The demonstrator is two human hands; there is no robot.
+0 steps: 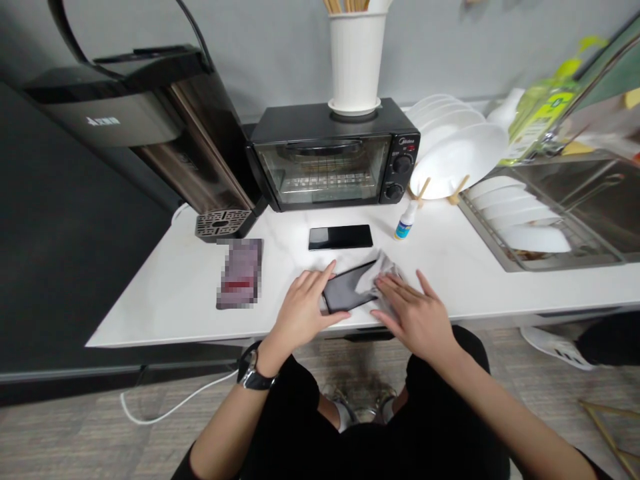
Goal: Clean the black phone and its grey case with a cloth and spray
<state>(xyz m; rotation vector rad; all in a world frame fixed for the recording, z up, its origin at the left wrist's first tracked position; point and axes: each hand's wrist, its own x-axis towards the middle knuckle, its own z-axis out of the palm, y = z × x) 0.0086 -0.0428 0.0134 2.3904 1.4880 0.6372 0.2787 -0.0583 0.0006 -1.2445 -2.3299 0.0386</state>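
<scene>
A dark phone [346, 287] lies flat near the front edge of the white counter [175, 293]. My left hand [303, 308], with a black watch on the wrist, grips its left end between thumb and fingers. My right hand [415, 312] lies flat with its fingers spread on a grey cloth [383, 273], which is draped over the phone's right end. A second black phone [341, 237] rests on the counter just behind. A small white dropper bottle with a blue label [406, 221] stands to its right.
A black toaster oven [333, 157] with a white utensil holder [356, 60] on top stands at the back. A dark water dispenser [165, 127] is at the left, a blurred dark card [241, 273] lies near it. White plates [457, 157] and a sink rack of dishes [525, 217] are at the right.
</scene>
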